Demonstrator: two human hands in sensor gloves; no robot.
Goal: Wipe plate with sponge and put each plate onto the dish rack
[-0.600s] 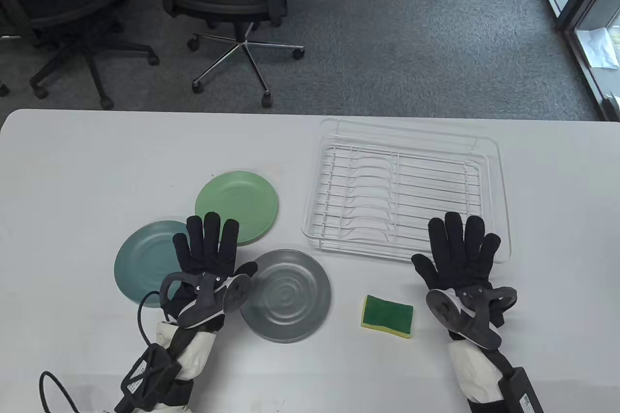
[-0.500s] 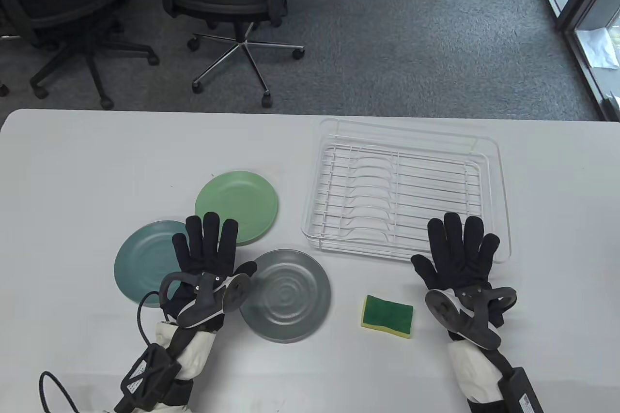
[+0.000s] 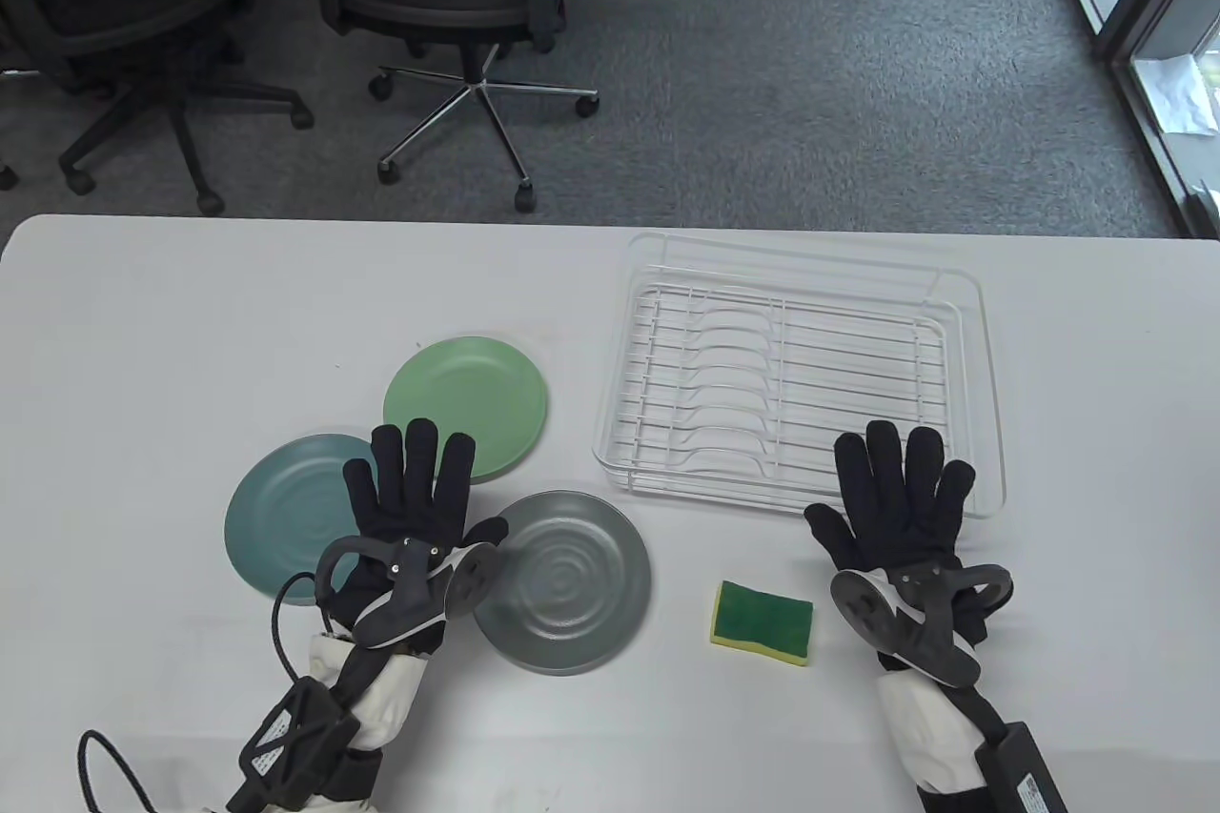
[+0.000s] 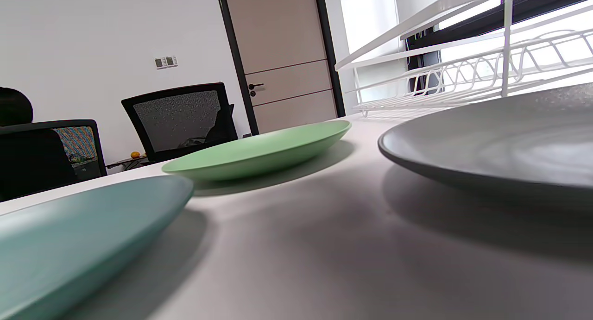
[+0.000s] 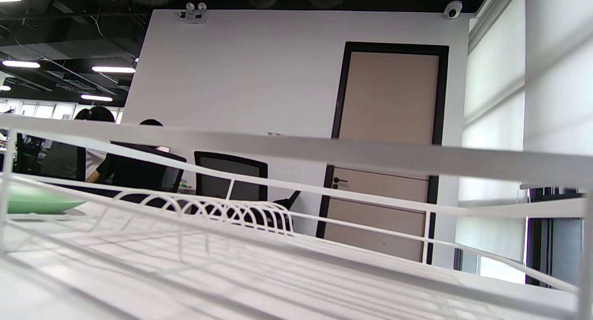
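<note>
Three plates lie on the white table: a light green plate (image 3: 465, 407) (image 4: 259, 148), a teal plate (image 3: 286, 508) (image 4: 69, 236) and a grey plate (image 3: 567, 579) (image 4: 500, 144). My left hand (image 3: 412, 494) lies flat with straight fingers among them, fingertips over the edges of the teal and green plates. A green and yellow sponge (image 3: 762, 621) lies between the grey plate and my right hand (image 3: 896, 503). That hand is flat and open, fingertips at the front right corner of the white wire dish rack (image 3: 801, 370) (image 5: 296, 204). Neither hand holds anything.
Office chairs (image 3: 448, 3) stand on the carpet beyond the table's far edge (image 3: 286, 220). A glass door frame (image 3: 1134, 12) is at the far right. Cables (image 3: 105, 756) trail from my left wrist at the near edge.
Both hands have shifted very slightly; the right hand has drawn back a little toward me. Plates, sponge and rack have not moved.
</note>
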